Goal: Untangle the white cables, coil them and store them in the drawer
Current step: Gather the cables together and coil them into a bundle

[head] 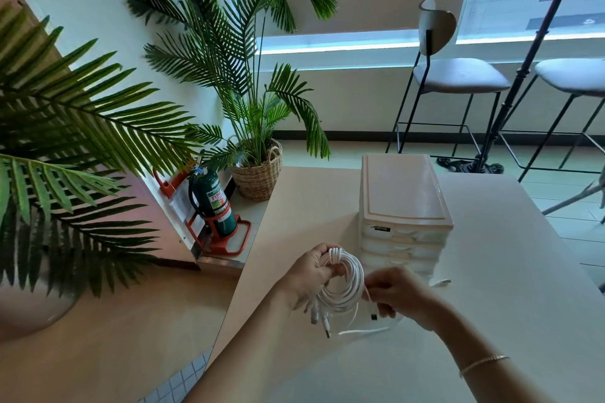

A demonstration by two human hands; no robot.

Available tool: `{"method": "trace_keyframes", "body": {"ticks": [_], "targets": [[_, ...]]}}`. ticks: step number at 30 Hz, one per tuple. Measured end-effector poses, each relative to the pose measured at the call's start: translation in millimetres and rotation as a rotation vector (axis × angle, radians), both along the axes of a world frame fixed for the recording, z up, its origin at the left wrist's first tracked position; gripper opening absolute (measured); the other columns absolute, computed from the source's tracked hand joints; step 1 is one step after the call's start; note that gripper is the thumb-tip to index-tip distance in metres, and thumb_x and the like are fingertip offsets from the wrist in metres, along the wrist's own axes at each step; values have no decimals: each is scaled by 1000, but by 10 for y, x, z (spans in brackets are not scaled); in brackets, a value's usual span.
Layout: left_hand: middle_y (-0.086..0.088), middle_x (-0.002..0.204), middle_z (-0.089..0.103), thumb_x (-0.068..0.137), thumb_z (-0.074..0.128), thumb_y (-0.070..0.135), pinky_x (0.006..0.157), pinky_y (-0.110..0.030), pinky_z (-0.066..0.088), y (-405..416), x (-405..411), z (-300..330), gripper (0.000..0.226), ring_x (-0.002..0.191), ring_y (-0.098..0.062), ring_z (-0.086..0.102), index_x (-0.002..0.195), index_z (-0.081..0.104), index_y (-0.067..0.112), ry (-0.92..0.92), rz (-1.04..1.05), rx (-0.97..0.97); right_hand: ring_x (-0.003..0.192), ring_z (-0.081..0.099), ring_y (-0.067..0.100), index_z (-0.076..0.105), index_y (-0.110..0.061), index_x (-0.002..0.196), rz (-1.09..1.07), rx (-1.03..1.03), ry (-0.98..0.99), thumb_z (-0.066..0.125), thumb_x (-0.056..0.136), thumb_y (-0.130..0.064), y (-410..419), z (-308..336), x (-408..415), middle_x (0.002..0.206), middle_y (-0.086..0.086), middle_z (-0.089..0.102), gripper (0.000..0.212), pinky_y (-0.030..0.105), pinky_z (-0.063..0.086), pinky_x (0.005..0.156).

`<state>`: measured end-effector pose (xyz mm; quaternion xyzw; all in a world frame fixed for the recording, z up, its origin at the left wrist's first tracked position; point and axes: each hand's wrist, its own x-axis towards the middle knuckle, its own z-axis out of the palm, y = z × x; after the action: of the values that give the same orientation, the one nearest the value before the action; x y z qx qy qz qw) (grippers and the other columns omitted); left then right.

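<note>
Over the pale beige tabletop (pixel 491 288), at about six o'clock in the head view, the left hand (pixel 311 275) grips a round coil of thin white cables (pixel 343 288) by its top, several plug ends dangling below. The right hand (pixel 397 293), at the coil's three o'clock, pinches a loose strand ending in a dark plug. Coiling looks nearly finished; next that tail needs tucking in, and a drawer of the cream plastic drawer unit (pixel 404 203) at twelve o'clock, all apparently closed, needs opening.

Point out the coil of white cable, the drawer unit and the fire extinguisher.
coil of white cable (pixel 347 285): head view, on the looped strands.
drawer unit (pixel 401 186): head view, on its flat top.
fire extinguisher (pixel 214 203): head view, on the green cylinder body.
</note>
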<state>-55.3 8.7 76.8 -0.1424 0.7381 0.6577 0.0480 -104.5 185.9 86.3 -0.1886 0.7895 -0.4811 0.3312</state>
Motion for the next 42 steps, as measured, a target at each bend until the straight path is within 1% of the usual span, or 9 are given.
{"method": "trace_keyframes", "body": {"ticks": [5,7,10,13,17,21,29,35,42], "targets": [[7,75,59,83,68,11,57,-16,38,5,-71,37,23,54,-4,44,95,59,28,15,60,-140,52,60,19,70,6,89,-114,-178,-301,44,87,6,80,26,-49,76,15,67,26,24,46,42],[7,77,60,83,69,12,57,-16,38,-22,-68,35,23,53,-4,44,95,59,29,13,71,-170,57,58,15,73,-5,89,-86,-134,-210,54,89,-3,80,-8,-48,75,8,71,20,22,46,47],[7,73,58,83,67,9,54,-15,37,-7,-61,40,23,52,-3,43,94,59,28,18,50,-132,49,50,9,73,-20,72,-7,-7,-7,68,80,-3,45,-89,-39,55,-1,60,19,19,42,45],[7,69,54,85,64,4,50,-14,36,60,-58,77,24,45,1,41,96,58,23,25,42,-46,45,51,11,72,-15,65,-61,42,43,68,79,-3,-48,-177,-35,47,-3,57,19,23,47,46],[5,69,54,86,62,2,49,-15,35,54,-42,81,24,44,0,39,98,57,22,19,35,0,52,61,15,70,-5,67,-274,-151,-123,66,79,4,-187,-256,84,54,5,65,16,25,57,56],[7,71,56,87,60,0,50,-11,37,60,-32,94,24,44,4,45,97,57,22,41,57,4,51,65,14,64,3,71,-448,-336,-401,66,81,1,-253,-286,166,58,10,67,10,21,55,51],[10,84,62,87,61,9,69,-19,41,79,-66,48,29,72,-8,53,92,55,37,51,113,-178,41,59,10,58,1,78,-463,-407,-628,60,84,2,-229,-321,112,53,10,62,7,23,55,46],[3,96,63,89,59,11,75,-12,39,107,-76,76,30,88,-11,57,117,55,20,81,93,-363,39,57,12,56,1,74,-448,-498,-688,52,85,8,-195,-314,105,52,10,60,14,25,56,46],[-6,107,66,90,58,12,78,-12,38,133,-79,101,32,100,-18,60,122,53,19,68,73,-451,40,58,13,55,0,71,-427,-560,-672,59,76,2,-186,-301,124,49,10,58,7,25,55,47]]}}
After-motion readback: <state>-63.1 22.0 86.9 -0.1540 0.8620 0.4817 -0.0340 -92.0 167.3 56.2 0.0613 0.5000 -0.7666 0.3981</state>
